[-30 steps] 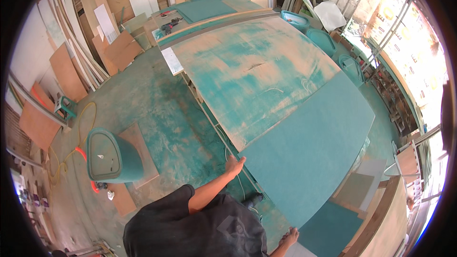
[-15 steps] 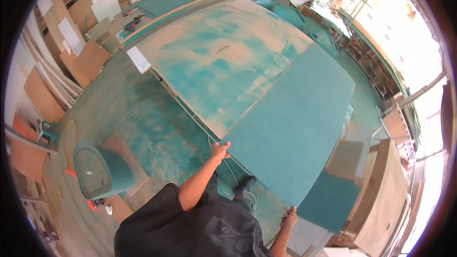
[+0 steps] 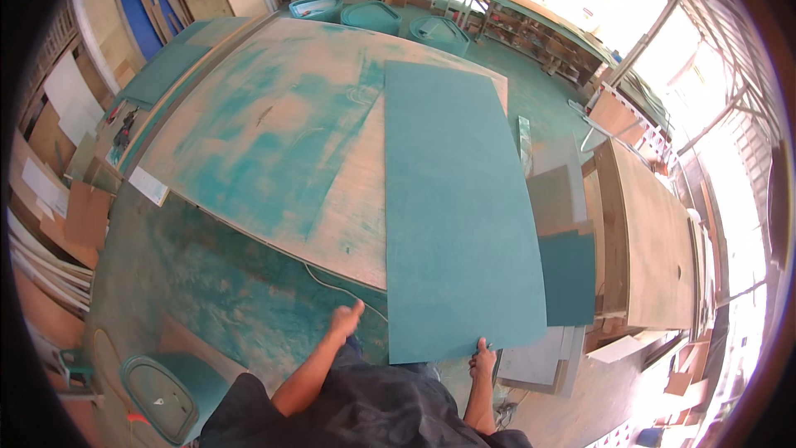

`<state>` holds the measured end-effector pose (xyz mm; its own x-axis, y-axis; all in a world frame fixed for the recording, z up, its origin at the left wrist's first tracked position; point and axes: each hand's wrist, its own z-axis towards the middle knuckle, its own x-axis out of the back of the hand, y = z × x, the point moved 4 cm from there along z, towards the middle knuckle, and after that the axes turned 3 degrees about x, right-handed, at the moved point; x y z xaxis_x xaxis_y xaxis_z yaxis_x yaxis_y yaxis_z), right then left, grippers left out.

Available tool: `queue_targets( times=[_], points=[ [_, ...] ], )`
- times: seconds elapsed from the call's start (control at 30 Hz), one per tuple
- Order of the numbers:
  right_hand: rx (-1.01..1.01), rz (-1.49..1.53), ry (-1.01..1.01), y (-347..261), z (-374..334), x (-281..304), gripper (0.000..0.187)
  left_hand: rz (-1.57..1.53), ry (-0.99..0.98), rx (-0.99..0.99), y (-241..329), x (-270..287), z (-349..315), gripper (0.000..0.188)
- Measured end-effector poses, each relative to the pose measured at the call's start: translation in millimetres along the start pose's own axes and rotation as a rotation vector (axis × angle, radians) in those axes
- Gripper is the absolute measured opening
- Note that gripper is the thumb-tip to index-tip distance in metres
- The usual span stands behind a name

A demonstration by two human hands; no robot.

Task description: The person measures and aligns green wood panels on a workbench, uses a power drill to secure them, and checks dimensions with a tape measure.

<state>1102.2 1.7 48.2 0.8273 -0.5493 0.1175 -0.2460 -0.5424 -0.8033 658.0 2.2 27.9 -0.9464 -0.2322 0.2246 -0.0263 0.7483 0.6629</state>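
A long blue-green panel [image 3: 460,199] lies partly on the large worktable [image 3: 274,124], its near end reaching past the table edge toward my body. My right hand [image 3: 482,361] grips the near edge of this panel close to its right corner, thumb on top. Off the panel's left side, my left hand [image 3: 343,320] hangs in the air, slightly blurred, holding nothing that I can see. Its thumb stands away from the other fingers. Patches of blue-green dust or paint cover the pale table top.
Stacked boards, one blue-green [image 3: 568,278], lie to the right beside a wooden box-like piece [image 3: 655,241]. A blue-green bin [image 3: 178,394] stands at lower left. Tubs [image 3: 371,17] line the far edge. A cable [image 3: 340,289] hangs below the table edge. Boards lean at left.
The panel has turned and slid to the right, uncovering a pale strip of table top. My left hand has come off its left corner; my right hand keeps its hold. The view has swung right.
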Motion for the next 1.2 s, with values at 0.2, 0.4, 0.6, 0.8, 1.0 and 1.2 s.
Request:
queue_targets(
  times=[0.2,0.4,0.6,0.8,1.0,1.2],
  points=[
    [-0.020,-0.185,-0.086,-20.9,50.1,96.8,0.032,0.163,0.356,-0.296,112.2,-18.8,22.4,0.055],
    [-0.026,-0.268,-0.167,-47.0,97.8,209.1,0.033,-0.060,0.253,-0.302,103.9,-126.6,30.2,0.058],
    [0.055,-0.170,-0.128,-72.2,132.5,291.5,0.028,-0.169,0.098,-0.203,104.9,-221.8,-8.9,0.044],
    [0.032,-0.161,-0.007,-35.1,120.9,324.2,0.025,-0.036,-0.183,0.130,61.2,-252.5,-65.5,0.054],
    [0.234,-0.225,0.097,-5.1,128.6,324.0,0.041,-0.430,-0.265,0.190,37.1,-292.0,-59.1,0.055],
    [0.083,-0.411,0.009,-18.0,124.0,332.7,0.053,-0.275,-0.233,0.028,31.8,-296.3,-69.7,0.049]
  ],
)
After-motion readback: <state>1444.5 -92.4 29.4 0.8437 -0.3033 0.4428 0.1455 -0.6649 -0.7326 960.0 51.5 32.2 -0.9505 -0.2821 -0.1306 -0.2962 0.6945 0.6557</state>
